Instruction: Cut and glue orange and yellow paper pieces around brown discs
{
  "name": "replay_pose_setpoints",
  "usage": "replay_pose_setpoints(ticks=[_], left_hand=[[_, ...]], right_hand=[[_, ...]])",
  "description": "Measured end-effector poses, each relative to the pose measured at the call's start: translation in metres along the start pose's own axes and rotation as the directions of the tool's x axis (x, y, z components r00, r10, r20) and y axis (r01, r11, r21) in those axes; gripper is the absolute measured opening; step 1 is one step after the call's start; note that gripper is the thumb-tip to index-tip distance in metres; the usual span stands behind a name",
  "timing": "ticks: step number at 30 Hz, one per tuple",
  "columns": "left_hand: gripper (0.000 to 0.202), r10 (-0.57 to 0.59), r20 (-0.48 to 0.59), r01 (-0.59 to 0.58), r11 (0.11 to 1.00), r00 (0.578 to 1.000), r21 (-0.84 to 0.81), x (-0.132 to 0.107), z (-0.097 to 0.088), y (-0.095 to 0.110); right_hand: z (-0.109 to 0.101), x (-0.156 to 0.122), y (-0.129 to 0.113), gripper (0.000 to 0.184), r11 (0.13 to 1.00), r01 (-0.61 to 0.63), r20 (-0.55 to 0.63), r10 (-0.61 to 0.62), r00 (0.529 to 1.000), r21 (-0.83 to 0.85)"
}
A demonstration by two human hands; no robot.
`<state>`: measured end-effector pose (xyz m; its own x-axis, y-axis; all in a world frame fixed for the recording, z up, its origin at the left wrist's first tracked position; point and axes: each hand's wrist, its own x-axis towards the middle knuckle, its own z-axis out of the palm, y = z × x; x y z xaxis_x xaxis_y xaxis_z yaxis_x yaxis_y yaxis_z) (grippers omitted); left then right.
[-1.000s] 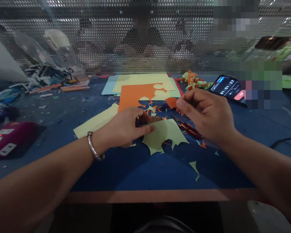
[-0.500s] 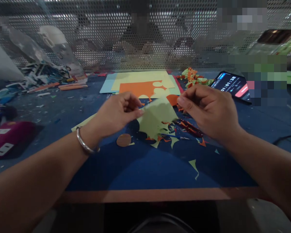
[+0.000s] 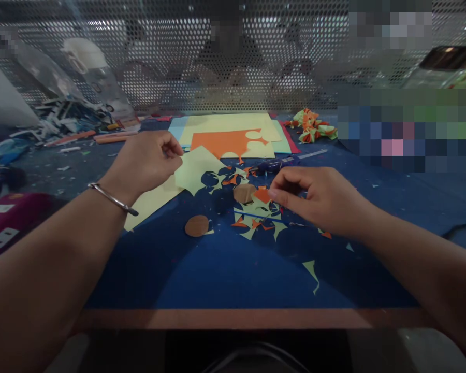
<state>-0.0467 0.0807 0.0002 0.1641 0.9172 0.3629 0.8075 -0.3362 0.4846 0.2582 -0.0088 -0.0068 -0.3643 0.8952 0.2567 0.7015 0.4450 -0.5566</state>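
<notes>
Pale-green paper sheet (image 3: 198, 166): fingers of the left hand (image 3: 145, 163) are pinching its corner, left of the surface's (image 3: 252, 280) middle. Orange paper piece (image 3: 263, 195): fingers of the right hand (image 3: 314, 199) are gripping it, near the surface's middle. Brown disc (image 3: 197, 226): lying toward the near edge. Paper scraps (image 3: 249, 234): lying scattered between the hands. Clear bottle (image 3: 108, 88), white cap (image 3: 81, 53): standing toward the far-left corner, contents not discernible. Orange sheet (image 3: 212, 142), rounded cut-outs: resting on stacked papers (image 3: 229, 122), far edge.
</notes>
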Motion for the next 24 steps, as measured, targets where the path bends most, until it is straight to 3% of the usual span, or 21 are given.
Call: replay_pose_setpoints(ticks=[2,5,11,16,24], left_hand=[[0.005,-0.003,-0.011,0.002,1.000,1.000,-0.001,0.000,-0.002,0.001],[0.012,-0.076,-0.009,0.073,0.983,0.997,-0.169,-0.003,-0.001,0.009],[0.017,-0.214,-0.147,0.092,0.812,0.966,-0.577,-0.002,0.009,0.015],[0.025,-0.313,-0.146,0.130,0.712,0.939,-0.690,0.008,0.010,0.005],[0.029,-0.312,-0.184,0.099,0.708,0.932,-0.700,0.004,0.005,0.016]], right_hand=[[0.001,-0.002,-0.002,0.018,1.000,-0.005,0.049,0.004,0.999,0.025],[0.003,-0.005,-0.005,0.020,0.997,-0.007,0.162,-0.006,0.987,0.079],[0.006,-0.008,-0.009,0.019,0.994,0.096,0.322,-0.107,0.941,0.052],[0.006,-0.007,-0.010,0.018,0.977,0.205,0.315,-0.178,0.932,-0.055],[0.003,-0.008,-0.010,0.022,0.981,0.183,0.263,-0.159,0.952,-0.067]])
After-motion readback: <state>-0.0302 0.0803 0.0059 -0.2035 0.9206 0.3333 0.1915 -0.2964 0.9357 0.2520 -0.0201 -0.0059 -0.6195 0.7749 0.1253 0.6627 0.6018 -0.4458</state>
